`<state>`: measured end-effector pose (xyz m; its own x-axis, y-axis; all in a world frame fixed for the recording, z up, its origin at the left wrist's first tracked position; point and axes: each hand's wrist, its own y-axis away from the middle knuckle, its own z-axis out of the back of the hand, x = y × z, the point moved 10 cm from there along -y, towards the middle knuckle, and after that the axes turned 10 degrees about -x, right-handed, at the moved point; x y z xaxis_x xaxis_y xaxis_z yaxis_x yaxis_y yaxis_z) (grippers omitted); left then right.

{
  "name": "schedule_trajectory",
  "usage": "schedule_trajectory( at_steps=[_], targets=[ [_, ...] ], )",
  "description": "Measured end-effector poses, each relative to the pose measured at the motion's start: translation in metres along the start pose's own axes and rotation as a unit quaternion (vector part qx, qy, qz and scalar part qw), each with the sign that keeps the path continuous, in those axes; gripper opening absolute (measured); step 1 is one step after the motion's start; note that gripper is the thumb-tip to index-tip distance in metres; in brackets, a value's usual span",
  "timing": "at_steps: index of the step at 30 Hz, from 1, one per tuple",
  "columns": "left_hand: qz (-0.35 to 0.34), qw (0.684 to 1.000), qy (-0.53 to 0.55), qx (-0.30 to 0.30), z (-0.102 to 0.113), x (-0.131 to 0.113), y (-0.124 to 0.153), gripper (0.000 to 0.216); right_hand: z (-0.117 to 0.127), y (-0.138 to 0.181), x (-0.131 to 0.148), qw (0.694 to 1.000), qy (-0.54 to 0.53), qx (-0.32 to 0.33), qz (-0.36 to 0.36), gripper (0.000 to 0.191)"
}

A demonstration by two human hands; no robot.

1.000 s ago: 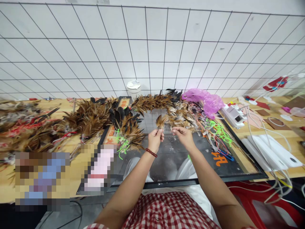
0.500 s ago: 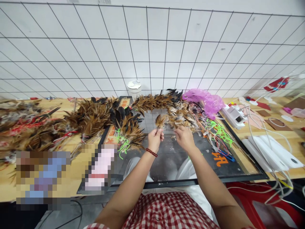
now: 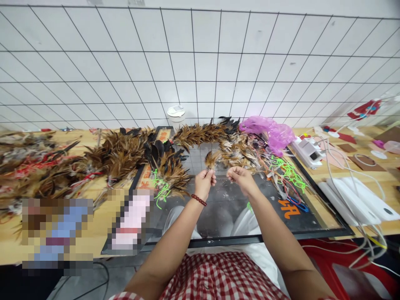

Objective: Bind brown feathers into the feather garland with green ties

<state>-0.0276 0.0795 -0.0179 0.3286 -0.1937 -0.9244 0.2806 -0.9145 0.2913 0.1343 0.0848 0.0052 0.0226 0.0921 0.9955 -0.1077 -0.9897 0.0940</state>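
Note:
My left hand [image 3: 205, 183], with a dark red bead bracelet [image 3: 198, 200] at the wrist, is closed on a small brown feather bunch [image 3: 211, 159] that stands up from its fingertips. To its right, a short gap away, my right hand [image 3: 241, 178] is pinched; whatever lies between its fingertips is too small to make out. Just beyond it spreads a pile of loose tan and white feathers [image 3: 239, 154]. Behind both hands runs a thick brown feather garland [image 3: 201, 134]. On the left sits a brown and black feather bundle [image 3: 170, 171] with green strings [image 3: 161, 189].
Under my hands is a dark glossy panel [image 3: 215, 208] with a black frame. A purple plastic bag [image 3: 268, 131], green cords [image 3: 289, 173], blue-handled scissors [image 3: 295, 204] and a white power strip [image 3: 308, 151] lie right. More feathers [image 3: 118, 154] cover the left; a white lidded cup [image 3: 176, 116] stands behind.
My right hand has drawn slightly toward me, away from the loose feathers, its fingers now pinched in plain view. My left hand and its feather bunch have barely moved.

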Motion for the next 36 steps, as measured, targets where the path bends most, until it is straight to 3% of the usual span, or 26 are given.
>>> schedule_trajectory(
  at_steps=[3,6,11,16,19,22,25,27,28,30,33,36],
  targets=[
    [0.02,1.0,-0.011,0.018,-0.004,0.005,0.003,0.025,-0.008,0.004,-0.008,0.991,-0.1,0.027,-0.085,0.029],
    [0.034,0.999,-0.01,0.036,-0.008,0.009,0.006,0.025,-0.016,0.009,-0.014,0.981,-0.137,0.049,-0.126,0.032],
    [0.05,0.998,0.013,0.042,-0.01,0.011,0.009,0.025,-0.025,0.011,-0.011,0.982,-0.142,0.071,-0.099,0.028],
    [0.058,0.996,0.029,0.056,-0.013,0.01,0.011,0.025,-0.033,0.014,-0.015,0.976,-0.152,0.104,-0.119,0.031],
    [0.048,0.998,0.03,0.04,-0.01,0.008,0.009,0.024,-0.036,0.013,-0.008,0.988,-0.101,0.11,-0.048,0.035],
    [0.034,0.999,0.021,0.037,-0.009,0.008,0.007,0.024,-0.03,0.016,0.01,0.992,0.036,0.06,0.102,0.027],
    [0.013,0.999,-0.002,0.039,-0.009,0.007,0.006,0.025,-0.031,0.03,0.033,0.94,0.214,0.014,0.265,0.018],
    [0.004,0.999,-0.014,0.04,-0.01,0.007,0.006,0.025,-0.034,0.037,0.042,0.907,0.274,0.004,0.32,0.019],
    [0.003,0.999,-0.015,0.042,-0.01,0.006,0.007,0.024,-0.032,0.038,0.044,0.904,0.277,-0.004,0.325,0.019],
    [0.008,0.999,-0.009,0.044,-0.01,0.006,0.008,0.024,-0.021,0.031,0.041,0.933,0.223,-0.029,0.28,0.018],
    [0.036,0.998,0.011,0.045,-0.01,0.007,0.01,0.023,-0.009,0.012,0.014,0.995,0.04,-0.024,0.091,0.023],
    [0.069,0.996,0.022,0.05,-0.012,0.01,0.012,0.02,-0.021,0.01,-0.008,0.993,-0.09,0.042,-0.06,0.028]
  ],
)
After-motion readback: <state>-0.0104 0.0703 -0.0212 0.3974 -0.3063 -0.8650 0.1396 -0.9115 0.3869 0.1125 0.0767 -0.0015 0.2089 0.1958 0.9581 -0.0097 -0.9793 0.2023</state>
